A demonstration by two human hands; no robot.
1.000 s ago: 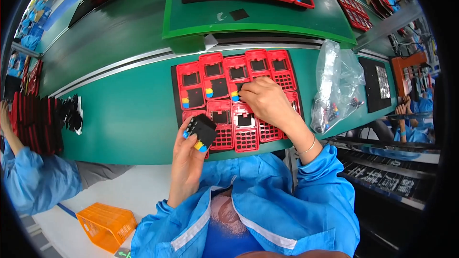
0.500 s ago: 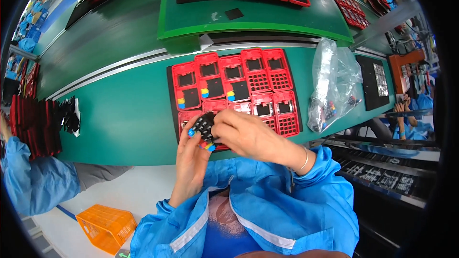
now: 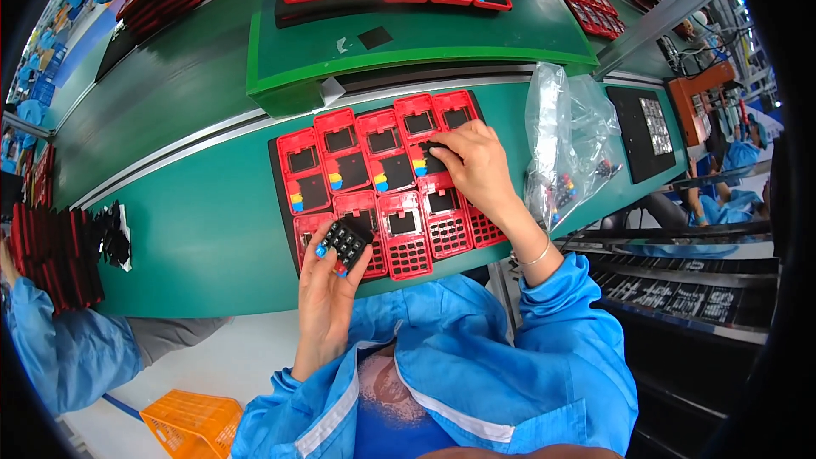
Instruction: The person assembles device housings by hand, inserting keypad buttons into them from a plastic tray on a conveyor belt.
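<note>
My left hand (image 3: 323, 302) holds a small stack of black keypads (image 3: 347, 242) with blue, red and yellow keys, just in front of the near row of red housings. My right hand (image 3: 478, 161) reaches over the far row. Its thumb and fingers are closed at the edge of another black keypad (image 3: 432, 159), which lies in the fourth red housing (image 3: 418, 104) from the left. Three housings to its left, including one red housing (image 3: 299, 138) at the end, hold keypads. In the near row, a red housing (image 3: 401, 201) shows bare key holes.
A dark mat (image 3: 277, 177) lies under the housings. On the right are a clear plastic bag (image 3: 548, 136) with keypads and a black board (image 3: 633, 132). A raised green shelf (image 3: 425, 51) stands ahead. At left, stacked red parts (image 3: 55, 259) stand near another person's blue sleeve (image 3: 34, 323).
My right hand has left the keypad stack and moved up and right with one keypad, now in the fourth far housing. My left hand still holds the stack. The whole view has shifted slightly.
</note>
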